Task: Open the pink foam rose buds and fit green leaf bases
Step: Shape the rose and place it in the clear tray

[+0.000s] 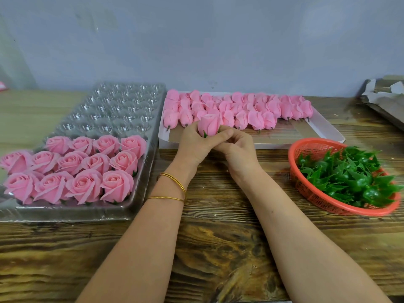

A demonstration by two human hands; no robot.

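Both hands met on one pink foam rose bud [208, 124], held in the air over the near edge of the white cardboard tray [317, 125] of closed buds [240, 108]. Left hand [193, 147] fingers curled round its lower left side; right hand [239, 149] thumb and fingers pinched its right base. A sliver of green leaf base [205, 134] showed beneath.

Risks, as judged:
- Foam petals looked soft; a hard pinch or quick peel could crease or tear one.
- Leaf base possibly only part seated; spreading petals could push it askew or off.
- Hands worked close to the stored row; a knuckle could knock neighbours.

Orientation: long axis near upright, tip up and slightly away toward the wall, base down in the fingers.
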